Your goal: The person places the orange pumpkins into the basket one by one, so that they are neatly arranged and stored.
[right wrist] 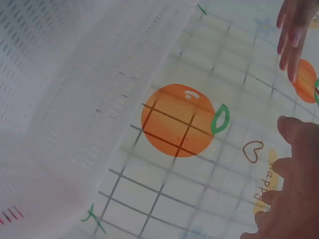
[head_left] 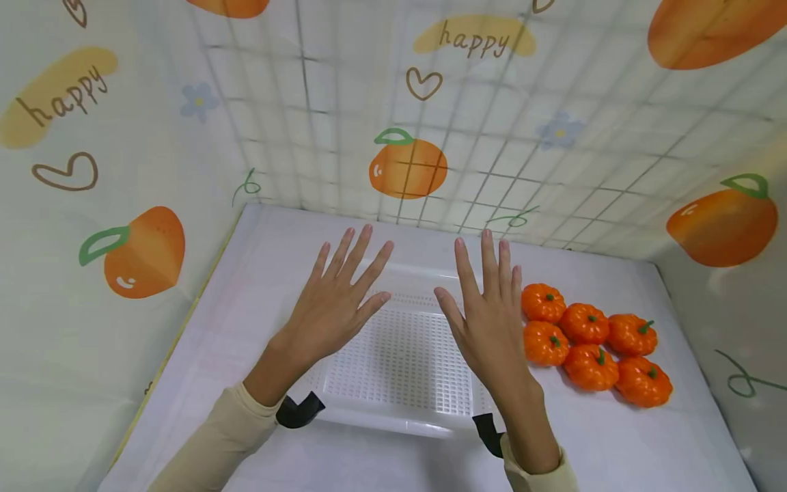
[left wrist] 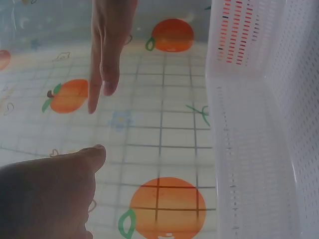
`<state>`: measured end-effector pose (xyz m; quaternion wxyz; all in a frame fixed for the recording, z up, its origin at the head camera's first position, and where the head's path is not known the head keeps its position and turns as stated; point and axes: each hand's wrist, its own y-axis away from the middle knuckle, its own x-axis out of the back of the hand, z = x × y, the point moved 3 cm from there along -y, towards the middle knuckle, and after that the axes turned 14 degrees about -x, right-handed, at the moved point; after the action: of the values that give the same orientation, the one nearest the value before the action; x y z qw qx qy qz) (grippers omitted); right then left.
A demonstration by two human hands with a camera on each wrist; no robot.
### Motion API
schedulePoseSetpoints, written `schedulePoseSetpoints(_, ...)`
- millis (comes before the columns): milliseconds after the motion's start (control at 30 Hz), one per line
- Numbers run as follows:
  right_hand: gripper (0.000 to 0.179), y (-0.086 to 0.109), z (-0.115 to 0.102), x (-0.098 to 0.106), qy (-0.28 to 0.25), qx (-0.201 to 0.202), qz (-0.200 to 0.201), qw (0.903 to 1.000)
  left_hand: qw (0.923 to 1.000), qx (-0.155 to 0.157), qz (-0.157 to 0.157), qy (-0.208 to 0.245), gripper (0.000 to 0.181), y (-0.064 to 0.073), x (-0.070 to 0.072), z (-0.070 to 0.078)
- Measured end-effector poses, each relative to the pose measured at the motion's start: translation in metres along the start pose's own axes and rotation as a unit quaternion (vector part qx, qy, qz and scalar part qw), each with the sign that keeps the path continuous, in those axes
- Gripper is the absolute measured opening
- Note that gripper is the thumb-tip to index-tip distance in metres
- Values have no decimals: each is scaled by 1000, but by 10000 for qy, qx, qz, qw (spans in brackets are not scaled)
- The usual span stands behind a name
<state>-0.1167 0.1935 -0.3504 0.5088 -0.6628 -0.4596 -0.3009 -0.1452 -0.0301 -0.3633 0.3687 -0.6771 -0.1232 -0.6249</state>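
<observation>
Both hands hover palm down over a white perforated plastic basket (head_left: 399,362), fingers spread and holding nothing. The left hand (head_left: 335,301) is above the basket's left side, the right hand (head_left: 492,321) above its right side. Just right of the right hand lie several small orange pumpkins (head_left: 589,367) with green stems, grouped in two rows on the table. In the left wrist view the basket wall (left wrist: 249,149) stands at the right, with orange showing through its slots. The right wrist view has the basket (right wrist: 99,99) at left and the right hand (right wrist: 294,184) at the lower right.
A white-covered table (head_left: 246,273) carries the basket and pumpkins. Around it hang pale curtains (head_left: 332,137) printed with oranges, hearts, grids and "happy". Black straps (head_left: 300,410) show at both wrists beside beige sleeves (head_left: 221,437).
</observation>
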Motion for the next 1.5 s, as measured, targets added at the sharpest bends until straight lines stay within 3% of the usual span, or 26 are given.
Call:
schedulePoseSetpoints(267, 76, -6, 22, 5, 69, -291, -144, 9994, 9986, 324, -232, 358, 70, 10, -5, -18)
schedulePoseSetpoints(700, 72, -14, 77, 8, 338, -878, -453, 9945, 9888, 969, -661, 924, 70, 47, -43, -75)
schedulePoseSetpoints(1000, 71, -17, 114, 1, 475, -1140, -772, 9893, 9835, 1139, -668, 1236, 70, 60, -55, -92)
schedulePoseSetpoints(1133, 70, -21, 131, -5, 435, -1280, -975, 9860, 9766, 1145, -691, 1684, 71, 63, -59, -96)
schedulePoseSetpoints(1200, 70, -23, 139, -8, 417, -1376, -1126, 9832, 9679, 1143, -702, 2125, 72, 64, -63, -98)
schedulePoseSetpoints(1267, 71, -27, 147, -10, 401, -1500, -1363, 9784, 9530, 1163, -676, 2713, 71, 66, -67, -100)
schedulePoseSetpoints(1400, 76, -34, 166, -17, 405, -1712, -1948, 9649, 9076, 1302, -536, 3955, 68, 69, -74, -104)
schedulePoseSetpoints(1500, 80, -38, 182, -21, 296, -1832, -2353, 9540, 8754, 1440, -468, 4590, 65, 73, -79, -106)
